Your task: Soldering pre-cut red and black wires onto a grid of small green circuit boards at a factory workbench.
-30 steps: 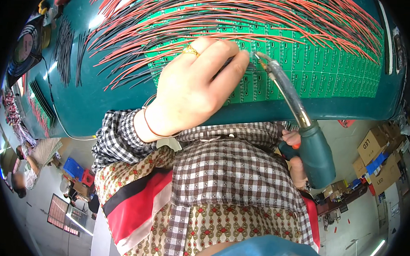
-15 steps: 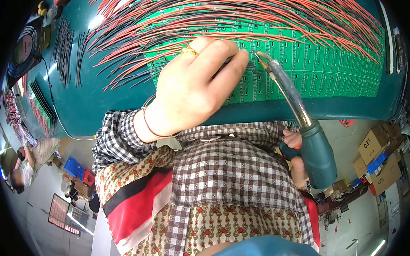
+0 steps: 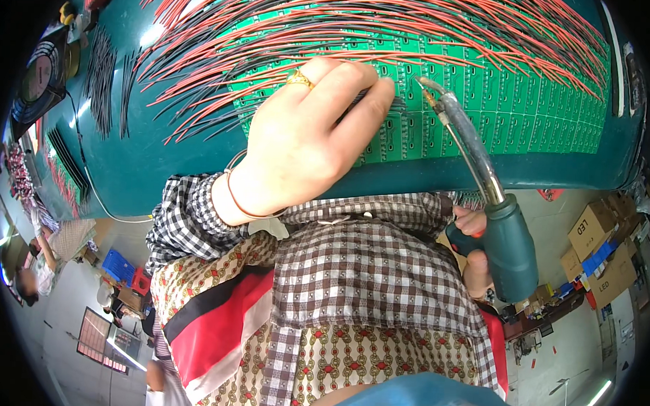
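Observation:
My left hand [image 3: 316, 135] lies over the near left part of the green circuit boards [image 3: 513, 131], its fingers curled together. Dark wires [image 3: 235, 121] run in under the palm and show between the fingers, so the hand appears closed on black wires; the fingertips are partly hidden. My right hand [image 3: 474, 244] grips a dark green soldering gun [image 3: 510, 245], mostly behind its handle. The gun's bent metal tip is just right of my left fingertips, apart from them and over the boards. Long red and black wires [image 3: 331, 31] lie in rows across the boards.
Loose black wires [image 3: 100, 80] lie on the green table mat [image 3: 125, 174] at left. A small fan [image 3: 39, 86] stands at the left edge, near a stack of boards [image 3: 65, 165]. Cardboard boxes [image 3: 602, 248] are at right. Another person [image 3: 40, 265] is visible at far left.
The soldering gun's tip has moved a little to the right, away from my left fingertips. My left hand has stayed in nearly the same place.

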